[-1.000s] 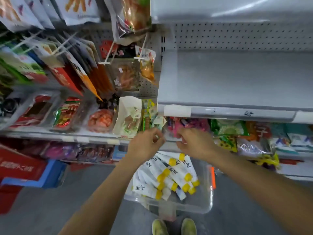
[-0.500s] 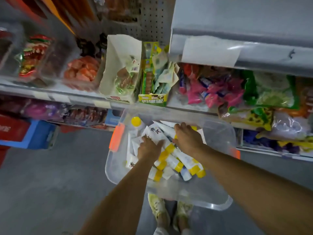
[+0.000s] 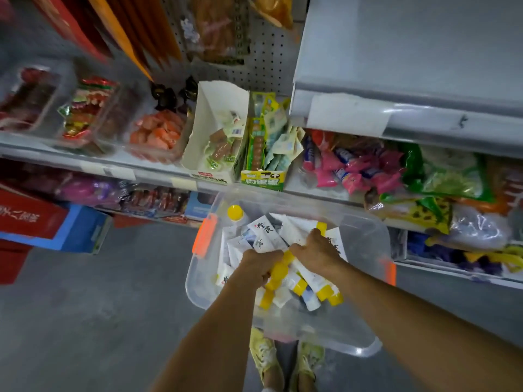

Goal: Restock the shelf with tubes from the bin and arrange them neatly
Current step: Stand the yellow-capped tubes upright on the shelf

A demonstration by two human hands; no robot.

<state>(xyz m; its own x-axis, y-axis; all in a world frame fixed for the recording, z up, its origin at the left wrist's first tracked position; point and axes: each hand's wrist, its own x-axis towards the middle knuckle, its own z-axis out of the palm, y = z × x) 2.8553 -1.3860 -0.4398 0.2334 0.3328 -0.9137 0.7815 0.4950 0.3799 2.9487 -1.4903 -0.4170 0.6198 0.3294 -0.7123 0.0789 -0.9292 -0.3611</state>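
Where the grey floor [image 3: 85,306] meets the shelving at far left, a red box [image 3: 25,219] sits on a blue one [image 3: 82,230]. Above them, clear trays of snacks [image 3: 82,114] line a lower shelf, followed by a torn white carton [image 3: 218,114] of sausage packets and a green-and-yellow carton [image 3: 263,176] just beside it. Below these cartons, a clear bin [image 3: 365,244] with an orange latch [image 3: 205,236] on each end stands on the floor, in front of a pair of yellow shoes [image 3: 263,355]. The tubes [image 3: 263,239], white with yellow caps, lie jumbled inside the bin. Both hands are down in the pile: the left hand [image 3: 260,267] has its fingers curled round yellow-capped tubes, and the right hand [image 3: 317,253], touching it, bends its fingers down over more tubes and grips them. Further right, pink packets [image 3: 353,171] and green bags [image 3: 447,174] crowd the lower shelf. Above them juts a bare grey shelf [image 3: 410,52] with a white label strip [image 3: 348,117] on its front edge.
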